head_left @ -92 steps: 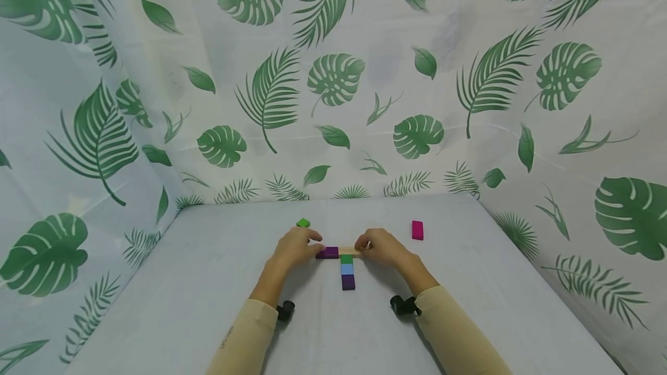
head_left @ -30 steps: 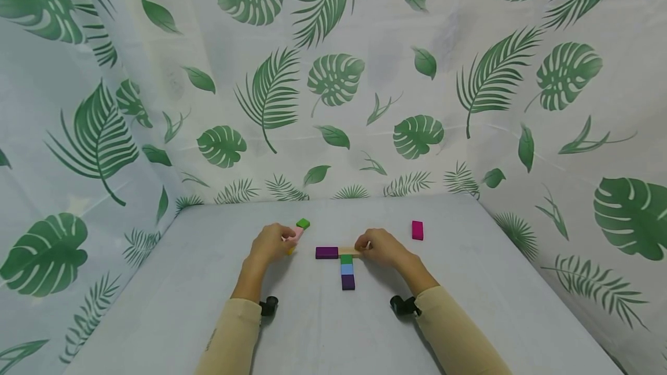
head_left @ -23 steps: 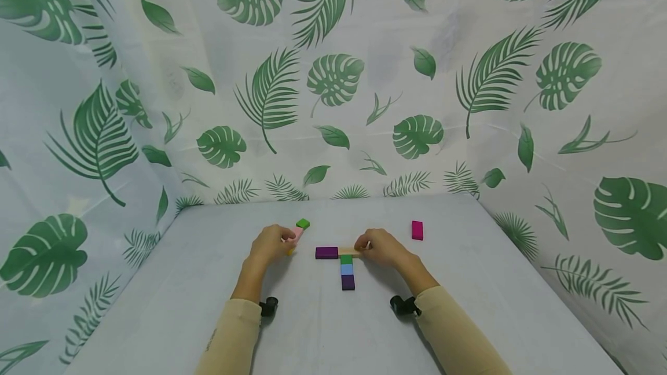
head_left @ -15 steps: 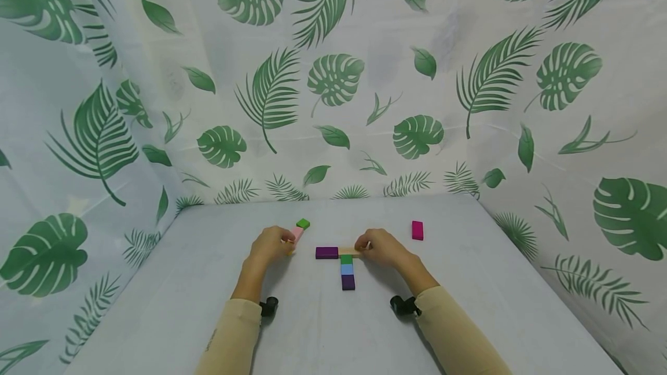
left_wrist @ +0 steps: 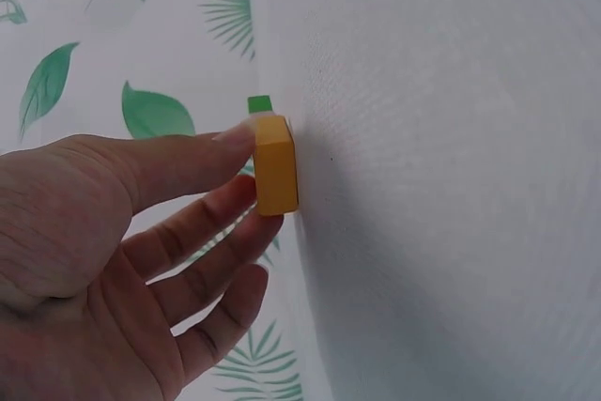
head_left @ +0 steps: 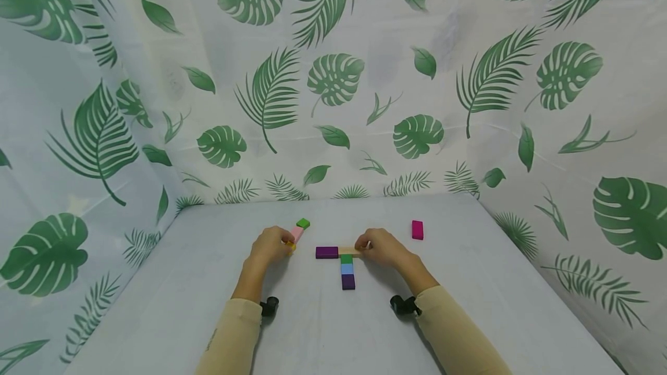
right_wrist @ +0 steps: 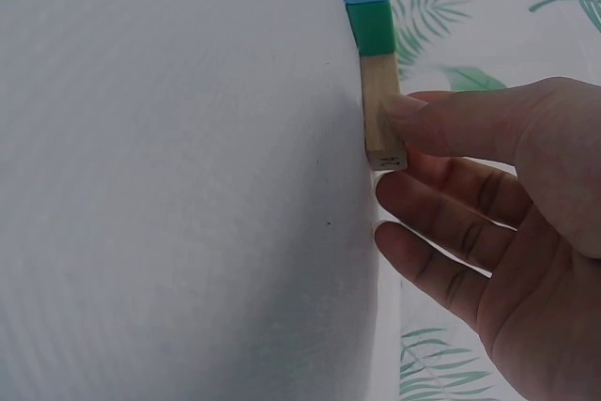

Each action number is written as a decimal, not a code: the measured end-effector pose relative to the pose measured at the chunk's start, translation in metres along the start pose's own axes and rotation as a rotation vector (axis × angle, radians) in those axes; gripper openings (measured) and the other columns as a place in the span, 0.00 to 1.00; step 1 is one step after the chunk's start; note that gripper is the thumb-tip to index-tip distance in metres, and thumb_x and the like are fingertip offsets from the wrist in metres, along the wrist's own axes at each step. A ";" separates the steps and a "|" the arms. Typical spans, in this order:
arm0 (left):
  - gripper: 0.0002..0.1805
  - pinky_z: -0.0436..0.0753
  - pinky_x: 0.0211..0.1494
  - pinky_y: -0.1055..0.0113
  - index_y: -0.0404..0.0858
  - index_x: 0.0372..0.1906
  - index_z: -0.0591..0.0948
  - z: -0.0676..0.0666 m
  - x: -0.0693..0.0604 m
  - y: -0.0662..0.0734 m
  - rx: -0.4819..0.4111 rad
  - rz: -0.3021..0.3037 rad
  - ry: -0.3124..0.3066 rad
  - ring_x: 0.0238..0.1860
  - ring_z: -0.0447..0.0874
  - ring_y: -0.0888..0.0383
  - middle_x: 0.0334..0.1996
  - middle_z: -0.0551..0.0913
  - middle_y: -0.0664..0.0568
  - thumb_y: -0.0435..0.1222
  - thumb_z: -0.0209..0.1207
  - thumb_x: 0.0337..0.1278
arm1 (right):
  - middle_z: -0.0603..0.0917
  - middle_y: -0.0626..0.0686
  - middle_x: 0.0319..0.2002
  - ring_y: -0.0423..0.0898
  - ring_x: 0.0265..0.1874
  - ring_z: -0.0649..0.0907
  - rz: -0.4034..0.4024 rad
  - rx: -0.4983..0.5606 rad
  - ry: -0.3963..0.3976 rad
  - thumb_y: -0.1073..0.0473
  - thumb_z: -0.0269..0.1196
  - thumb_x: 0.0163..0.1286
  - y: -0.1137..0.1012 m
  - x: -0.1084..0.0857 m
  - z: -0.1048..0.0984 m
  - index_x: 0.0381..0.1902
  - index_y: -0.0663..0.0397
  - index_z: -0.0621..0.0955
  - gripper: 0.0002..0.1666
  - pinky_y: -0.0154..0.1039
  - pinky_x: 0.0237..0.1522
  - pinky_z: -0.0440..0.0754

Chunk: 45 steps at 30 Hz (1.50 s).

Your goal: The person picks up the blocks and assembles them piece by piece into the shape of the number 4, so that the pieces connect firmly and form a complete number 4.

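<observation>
Hands (head_left: 270,243) (head_left: 383,247) — purple block (head_left: 326,253) between, pink block (head_left: 297,233) beyond yellow block (left_wrist: 276,174)

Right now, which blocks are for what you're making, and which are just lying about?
Part of it, it seems:
yellow block, in the left hand
wood block, in the right hand
purple block, green block, blue block, dark block, in the T shape

Probably just lying about:
pink block
lime block
magenta block

The left arm (head_left: 231,337) and right arm (head_left: 458,334) reach from the near side, slanting inward. The left hand (head_left: 270,246) pinches between thumb (left_wrist: 178,164) and fingers (left_wrist: 185,236), the little finger (left_wrist: 225,322) bent. The right hand (head_left: 384,247), farther right, pinches likewise.
</observation>
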<state>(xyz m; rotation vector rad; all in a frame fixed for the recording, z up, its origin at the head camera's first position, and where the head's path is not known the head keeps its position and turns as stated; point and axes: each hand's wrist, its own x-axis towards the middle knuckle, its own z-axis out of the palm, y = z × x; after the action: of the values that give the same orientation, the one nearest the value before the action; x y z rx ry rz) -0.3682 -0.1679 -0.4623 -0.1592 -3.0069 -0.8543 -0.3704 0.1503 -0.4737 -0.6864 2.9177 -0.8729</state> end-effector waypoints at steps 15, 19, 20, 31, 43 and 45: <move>0.12 0.82 0.55 0.49 0.39 0.47 0.90 0.002 -0.001 0.004 0.002 0.013 -0.013 0.47 0.85 0.52 0.46 0.90 0.49 0.34 0.73 0.57 | 0.89 0.48 0.41 0.45 0.43 0.84 0.000 -0.003 0.004 0.67 0.72 0.65 0.001 0.001 0.001 0.44 0.53 0.91 0.10 0.48 0.51 0.84; 0.12 0.83 0.54 0.49 0.39 0.47 0.90 0.004 0.000 0.003 0.006 0.014 -0.019 0.46 0.84 0.52 0.45 0.90 0.49 0.35 0.73 0.57 | 0.89 0.47 0.40 0.45 0.43 0.84 0.000 -0.007 0.004 0.67 0.72 0.65 0.003 0.001 0.001 0.44 0.52 0.91 0.11 0.48 0.51 0.84; 0.12 0.83 0.54 0.49 0.39 0.46 0.90 0.005 0.001 0.003 0.009 0.014 -0.020 0.46 0.84 0.52 0.45 0.90 0.49 0.35 0.73 0.57 | 0.89 0.47 0.40 0.44 0.43 0.84 -0.001 -0.006 0.004 0.67 0.72 0.65 0.003 0.001 0.001 0.44 0.52 0.91 0.11 0.48 0.51 0.84; 0.12 0.82 0.57 0.48 0.38 0.47 0.90 0.005 0.000 0.006 0.013 0.030 -0.042 0.49 0.85 0.51 0.47 0.90 0.48 0.35 0.72 0.59 | 0.89 0.47 0.40 0.44 0.43 0.83 0.010 0.001 0.000 0.67 0.72 0.65 0.001 0.002 0.001 0.44 0.52 0.91 0.10 0.48 0.52 0.83; 0.13 0.82 0.59 0.50 0.35 0.49 0.90 0.007 0.001 0.008 0.002 0.076 -0.053 0.50 0.85 0.51 0.47 0.90 0.47 0.32 0.70 0.59 | 0.89 0.47 0.40 0.44 0.42 0.83 0.005 -0.002 -0.003 0.68 0.72 0.65 0.003 0.003 0.002 0.44 0.52 0.91 0.11 0.47 0.51 0.84; 0.13 0.82 0.59 0.51 0.35 0.49 0.90 0.008 0.002 0.009 0.006 0.088 -0.051 0.50 0.85 0.51 0.47 0.90 0.46 0.31 0.70 0.59 | 0.89 0.47 0.40 0.44 0.41 0.83 0.001 -0.004 -0.001 0.68 0.72 0.65 0.003 0.003 0.001 0.44 0.52 0.91 0.11 0.48 0.51 0.84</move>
<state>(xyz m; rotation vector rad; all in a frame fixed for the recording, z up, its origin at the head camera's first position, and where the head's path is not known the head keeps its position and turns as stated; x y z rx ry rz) -0.3688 -0.1563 -0.4643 -0.3150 -3.0229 -0.8454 -0.3739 0.1506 -0.4759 -0.6848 2.9195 -0.8670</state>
